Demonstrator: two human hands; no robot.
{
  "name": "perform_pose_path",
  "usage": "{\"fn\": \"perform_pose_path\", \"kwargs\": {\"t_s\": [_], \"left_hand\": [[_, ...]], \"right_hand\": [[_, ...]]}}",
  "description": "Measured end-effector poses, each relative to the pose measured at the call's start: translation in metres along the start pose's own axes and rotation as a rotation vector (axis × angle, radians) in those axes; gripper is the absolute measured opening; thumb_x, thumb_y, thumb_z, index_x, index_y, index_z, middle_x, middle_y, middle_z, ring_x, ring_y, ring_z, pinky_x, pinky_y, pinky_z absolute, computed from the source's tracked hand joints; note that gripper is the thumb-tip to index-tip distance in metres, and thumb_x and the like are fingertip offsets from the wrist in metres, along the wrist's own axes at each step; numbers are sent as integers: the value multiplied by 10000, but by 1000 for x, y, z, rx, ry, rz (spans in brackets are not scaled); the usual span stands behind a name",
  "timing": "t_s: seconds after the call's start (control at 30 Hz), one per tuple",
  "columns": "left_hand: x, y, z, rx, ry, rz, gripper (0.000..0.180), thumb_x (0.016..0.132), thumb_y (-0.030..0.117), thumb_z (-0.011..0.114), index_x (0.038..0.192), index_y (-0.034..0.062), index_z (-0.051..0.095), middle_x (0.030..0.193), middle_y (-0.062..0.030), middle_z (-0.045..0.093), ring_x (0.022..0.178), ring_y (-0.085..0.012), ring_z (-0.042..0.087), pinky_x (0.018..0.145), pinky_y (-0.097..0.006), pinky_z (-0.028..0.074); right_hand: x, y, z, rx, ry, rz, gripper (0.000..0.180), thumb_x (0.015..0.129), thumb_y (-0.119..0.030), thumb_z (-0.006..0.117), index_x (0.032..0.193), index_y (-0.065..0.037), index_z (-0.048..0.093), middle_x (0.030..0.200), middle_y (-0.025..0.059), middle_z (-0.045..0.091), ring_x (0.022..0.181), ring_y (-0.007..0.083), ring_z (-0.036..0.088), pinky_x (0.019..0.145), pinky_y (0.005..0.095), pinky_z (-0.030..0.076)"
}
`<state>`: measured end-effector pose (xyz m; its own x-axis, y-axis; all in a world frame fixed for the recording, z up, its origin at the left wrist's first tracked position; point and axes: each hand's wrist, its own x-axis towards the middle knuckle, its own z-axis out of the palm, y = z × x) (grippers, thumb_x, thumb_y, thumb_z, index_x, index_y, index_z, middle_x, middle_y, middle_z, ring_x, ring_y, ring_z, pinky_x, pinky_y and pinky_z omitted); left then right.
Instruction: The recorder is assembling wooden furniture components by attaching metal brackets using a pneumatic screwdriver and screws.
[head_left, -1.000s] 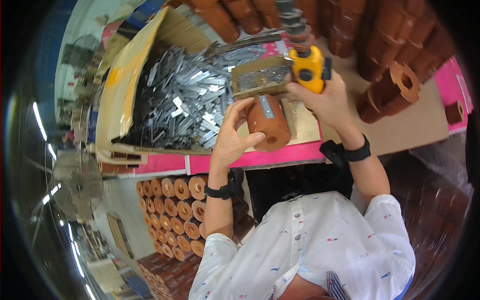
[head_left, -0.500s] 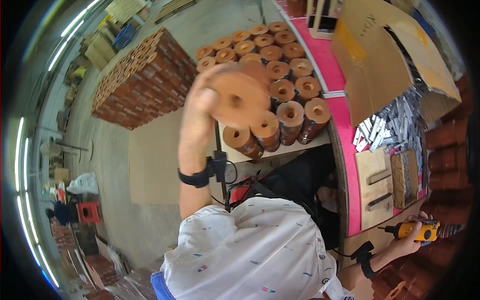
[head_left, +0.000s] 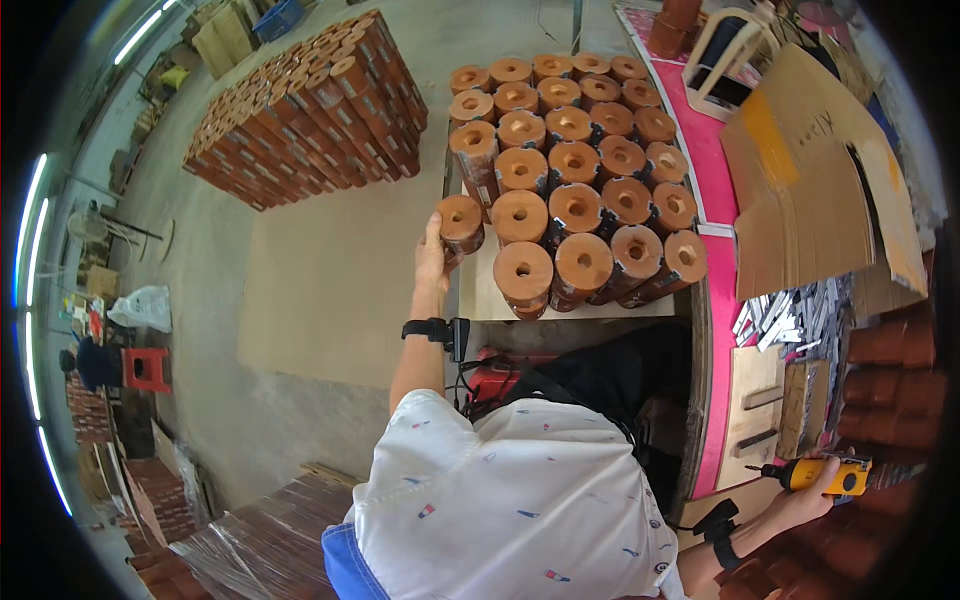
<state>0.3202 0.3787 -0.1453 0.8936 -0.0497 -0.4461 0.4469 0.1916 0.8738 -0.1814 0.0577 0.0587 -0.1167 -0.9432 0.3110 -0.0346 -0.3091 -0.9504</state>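
My left hand is closed round a brown clay cylinder with a hole in its top, upright at the near left corner of a block of similar cylinders. That block stands in tight rows on a pale board. Whether the held cylinder rests on the board, I cannot tell. Out at the lower right, my right hand grips a yellow cordless drill, its bit pointing left. Black straps with small devices circle both my wrists.
Along the right runs a pink-topped bench with an open cardboard box, loose metal strips and a wooden jig. A larger stack of cylinders stands on the floor at the far left. More brown cylinders lie at the right edge.
My left hand has brought the cylinder down from high in front of the view to the block's near left corner. My right hand still holds the drill. The whole view has shifted.
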Motion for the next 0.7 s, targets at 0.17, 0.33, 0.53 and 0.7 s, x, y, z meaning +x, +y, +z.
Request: {"fn": "perform_pose_path", "kwargs": {"t_s": [0.17, 0.33, 0.53, 0.7], "left_hand": [[30, -40, 2, -73, 27, -69, 641, 811, 586, 636, 1118, 32, 542, 874, -33, 573, 713, -112, 540, 618, -263, 488], [71, -94, 9, -100, 100, -92, 751, 803, 557, 673, 1193, -52, 468, 971, -87, 612, 769, -137, 607, 584, -256, 502], [85, -114, 19, -159, 56, -102, 667, 886, 504, 587, 1238, -51, 470, 955, -82, 596, 744, -127, 579, 589, -246, 489], [69, -98, 26, 10, -14, -113, 595, 913, 458, 555, 1242, -34, 501, 851, -30, 571, 687, -105, 534, 573, -244, 474]], "right_hand": [[-3, -9, 23, -34, 44, -22, 480, 894, -248, 667, 1226, 58, 504, 840, 109, 597, 745, 188, 594, 728, 297, 506], [7, 1, 25, -59, 35, -25, 354, 887, -283, 672, 944, 60, 610, 875, 111, 626, 801, 185, 614, 744, 294, 504], [5, -3, 29, -90, 2, -11, 365, 893, -306, 657, 921, 56, 618, 880, 115, 630, 819, 182, 605, 763, 292, 491], [4, -2, 26, -87, 16, -6, 361, 897, -302, 652, 930, 56, 621, 881, 113, 631, 836, 181, 604, 767, 290, 490]]}}
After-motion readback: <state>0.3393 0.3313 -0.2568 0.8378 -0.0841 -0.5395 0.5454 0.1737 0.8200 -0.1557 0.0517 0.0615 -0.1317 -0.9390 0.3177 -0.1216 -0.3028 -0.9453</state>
